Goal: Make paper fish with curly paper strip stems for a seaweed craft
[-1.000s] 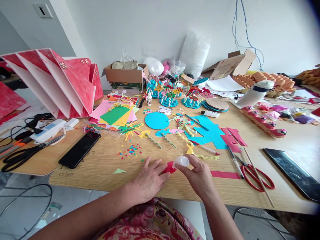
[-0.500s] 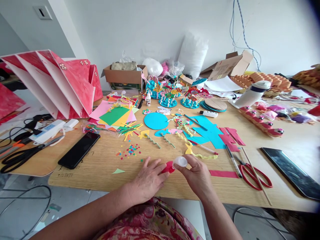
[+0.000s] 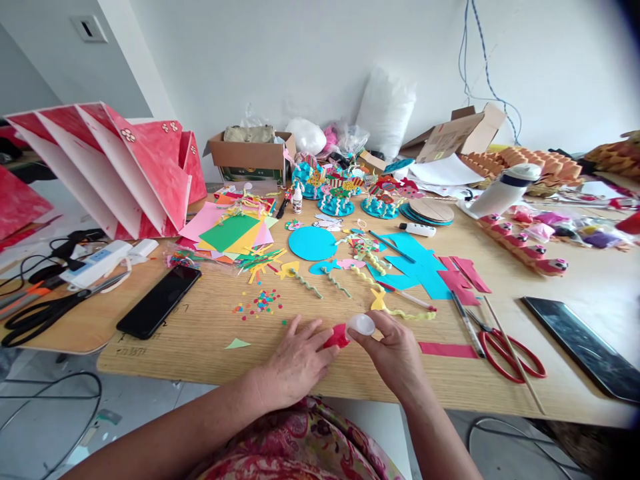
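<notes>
- Red paper piece (image 3: 337,336): laid on table (image 3: 195,357), nr front edge, btwn both hands.
- Left hand (image 3: 300,357): spread palm-down; red piece's L end is met, partly covered, by its fingertips; no pinch made, fingers apart.
- Right hand (image 3: 395,343): closed; white round-ended item (image 3: 362,325) pinched btwn thumb & fingers, at red piece's R end. Whether contact is made can't be told.
- Red piece's long axis: run approx L–R, R end angled slightly away from the body; outline partly hidden by fingers.
- White item: round pale end turned up twd camera, other end aimed L/down twd red piece; tip too small to be made out.
- Red paper strip (image 3: 449,350): laid flat, R of right hand, L–R lengthwise.
- Yellow paper fish (image 3: 378,300): laid just beyond right hand, w/ a wavy pale-yellow strip (image 3: 413,315) beside it.
- Confetti dots (image 3: 265,301): scattered beyond left hand; green paper triangle (image 3: 237,344) set to its L.
</notes>
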